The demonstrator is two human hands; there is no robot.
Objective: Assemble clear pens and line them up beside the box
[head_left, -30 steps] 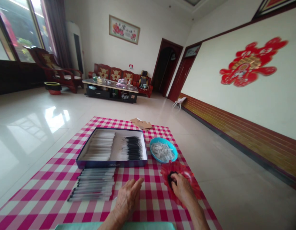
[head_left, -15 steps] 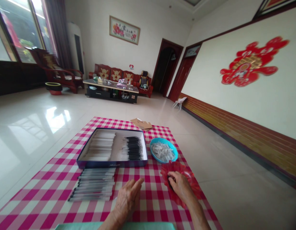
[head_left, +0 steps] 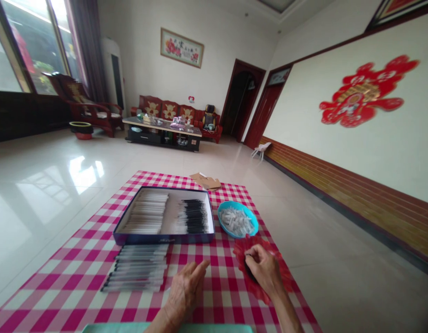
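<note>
My right hand (head_left: 263, 269) sits curled over a red scalloped dish (head_left: 282, 277), its fingertips drawn together on dark small pieces that it mostly hides. Whether it holds one, I cannot tell. My left hand (head_left: 184, 290) rests on the checked cloth with its fingers apart, holding nothing. Just left of it lies a row of clear pens with black tips (head_left: 137, 268). Beyond them stands a navy box lid (head_left: 163, 239) holding white-ended pens and black-ended pens. A blue bowl (head_left: 237, 220) of small clear pieces sits next to it.
A pink-and-white checked cloth (head_left: 75, 259) covers the glossy tile floor (head_left: 54, 157). Flattened cardboard pieces (head_left: 206, 181) lie at its far edge, and a green strip (head_left: 165, 329) shows at the near edge. A low table and red sofa stand far back.
My right hand's fingers have drawn closer together over the dark pieces. My left hand has barely moved. The whole view has drifted slightly as my head shifted.
</note>
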